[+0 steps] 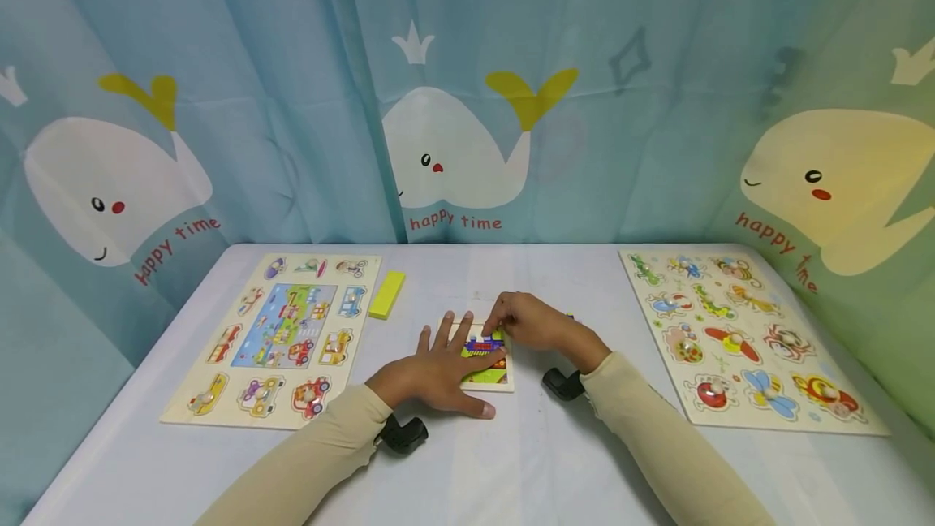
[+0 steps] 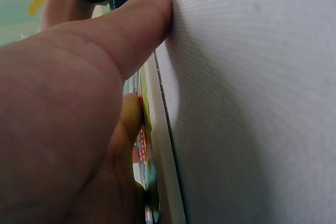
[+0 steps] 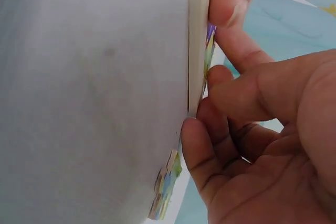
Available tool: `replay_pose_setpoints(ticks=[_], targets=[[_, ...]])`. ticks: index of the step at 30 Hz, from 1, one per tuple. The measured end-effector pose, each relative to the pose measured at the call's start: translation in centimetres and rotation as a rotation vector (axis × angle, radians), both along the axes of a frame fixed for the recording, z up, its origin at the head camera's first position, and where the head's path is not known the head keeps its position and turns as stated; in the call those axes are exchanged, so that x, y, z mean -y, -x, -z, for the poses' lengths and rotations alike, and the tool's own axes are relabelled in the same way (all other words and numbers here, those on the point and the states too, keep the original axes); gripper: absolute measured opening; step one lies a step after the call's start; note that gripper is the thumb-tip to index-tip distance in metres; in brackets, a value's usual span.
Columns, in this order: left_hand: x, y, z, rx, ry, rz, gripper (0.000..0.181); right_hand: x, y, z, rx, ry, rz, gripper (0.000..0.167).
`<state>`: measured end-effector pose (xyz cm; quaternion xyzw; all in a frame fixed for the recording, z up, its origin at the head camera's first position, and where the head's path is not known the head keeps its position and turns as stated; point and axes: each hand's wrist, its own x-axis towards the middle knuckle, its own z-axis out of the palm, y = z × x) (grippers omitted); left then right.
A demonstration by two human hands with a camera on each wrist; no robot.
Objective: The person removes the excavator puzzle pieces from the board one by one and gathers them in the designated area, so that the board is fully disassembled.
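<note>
A small wooden jigsaw puzzle (image 1: 488,377) with a colourful train picture lies flat on the table. My left hand (image 1: 438,370) rests on its left part, fingers spread across the picture; in the left wrist view the thumb (image 2: 142,19) extends past the board's edge to the tabletop. At the puzzle's upper right corner, my right hand (image 1: 532,321) has its fingers curled and its tips pinching a puzzle piece (image 3: 209,51) at the board's edge. Those fingertips hide most of this piece. A loose puzzle piece (image 3: 166,187) lies on the table beyond, mostly hidden behind the right wrist in the head view.
A vehicle peg puzzle board (image 1: 351,364) lies at the left, with a yellow block (image 1: 387,295) beside it. At the right lies an insect peg puzzle board (image 1: 738,364). A blue whale-print curtain (image 1: 467,39) hangs behind the table (image 1: 497,469).
</note>
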<state>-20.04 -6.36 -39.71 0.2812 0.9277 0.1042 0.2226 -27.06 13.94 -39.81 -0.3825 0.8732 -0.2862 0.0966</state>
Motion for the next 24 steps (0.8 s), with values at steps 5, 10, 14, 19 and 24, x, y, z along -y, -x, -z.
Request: replay_pose_setpoints(ticks=[5,10,14,19,24], targets=[[0.03,0.04,0.05,0.000,0.004,0.001,0.082,0.34,-0.06,-0.04,0.002,-0.026,0.015,0.030],[0.02,0.08,0.24,-0.007,0.004,0.001,0.083,0.69,-0.40,-0.26,0.007,-0.041,0.043,0.030],[-0.01,0.18,0.31,-0.009,0.005,0.004,0.083,0.91,-0.54,-0.38,-0.004,-0.064,0.060,0.030],[0.01,0.22,0.38,-0.013,0.002,0.011,0.082,0.87,-0.51,-0.44,0.011,-0.017,0.090,0.029],[0.03,0.22,0.41,-0.021,0.005,0.015,0.083,0.58,-0.46,-0.56,0.026,0.080,0.095,0.024]])
